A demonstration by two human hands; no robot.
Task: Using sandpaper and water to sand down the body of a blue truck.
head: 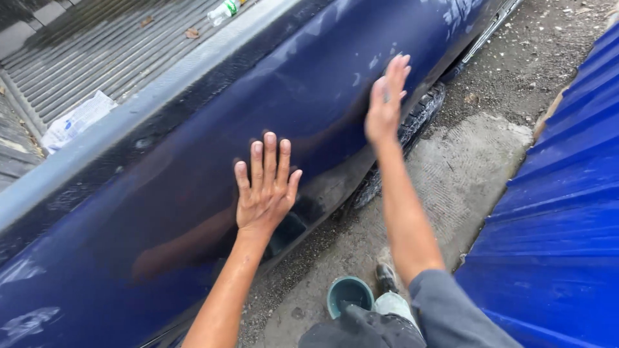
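Footing is the nearest concern: a small teal bowl [349,294] is set on the gritty concrete ground [464,174] just beside the person's shoe [385,277], where it could be kicked over by a careless step. Beyond it, the dark blue side panel [193,193] of a pickup is leaned against with both palms. The left hand [265,187] is laid flat on the panel with fingers spread, nothing being grasped; the right hand [387,103] is likewise unclenched and empty, pressed or swept across the panel above the tyre [419,119], though it is blurred and full contact cannot be confirmed. White smears are seen higher on the paint, and grit from the ground could be carried under a bare palm and dragged, so fine scratches might be left, it is judged. If the glossy surface is wet, a palm could slide and balance be lost toward the blue corrugated wall [561,212] close on the right. Farther off, the ribbed truck bed [109,58] is littered with a plastic bottle [222,11] and a crumpled paper [77,119], well apart from either hand.
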